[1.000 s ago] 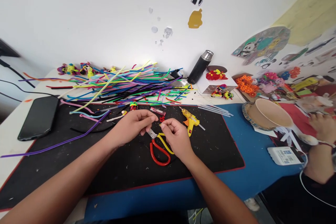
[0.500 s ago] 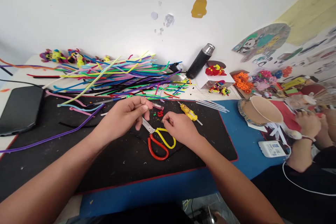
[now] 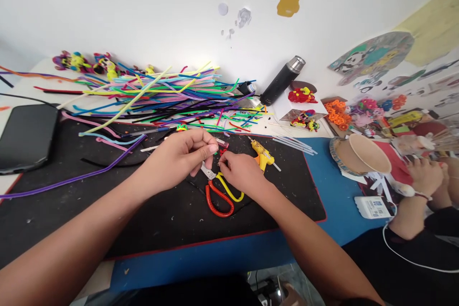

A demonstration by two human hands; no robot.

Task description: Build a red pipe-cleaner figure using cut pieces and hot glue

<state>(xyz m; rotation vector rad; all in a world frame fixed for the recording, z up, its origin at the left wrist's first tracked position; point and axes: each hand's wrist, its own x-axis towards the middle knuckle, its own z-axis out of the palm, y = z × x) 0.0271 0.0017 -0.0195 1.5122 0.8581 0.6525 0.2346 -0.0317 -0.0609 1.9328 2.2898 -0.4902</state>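
My left hand [image 3: 184, 158] and my right hand [image 3: 241, 172] meet over a black mat [image 3: 161, 210], fingertips almost touching. Both pinch something tiny between thumb and fingers that I cannot make out. Just below them lie scissors [image 3: 218, 195] with one red and one yellow handle. Small red bits [image 3: 223, 151] sit on the mat right behind the fingers. A yellow glue gun [image 3: 262, 155] rests to the right of my right hand.
A big pile of coloured pipe cleaners [image 3: 161, 100] covers the back of the table. A dark phone [image 3: 25, 136] lies at the left, a black flask [image 3: 283, 80] leans at the back. Another person's hands [image 3: 426, 177] work at the right by a paper cup [image 3: 367, 155].
My hands have closed in on each other, the right one sliding left toward the left fingertips. The view shifted slightly.
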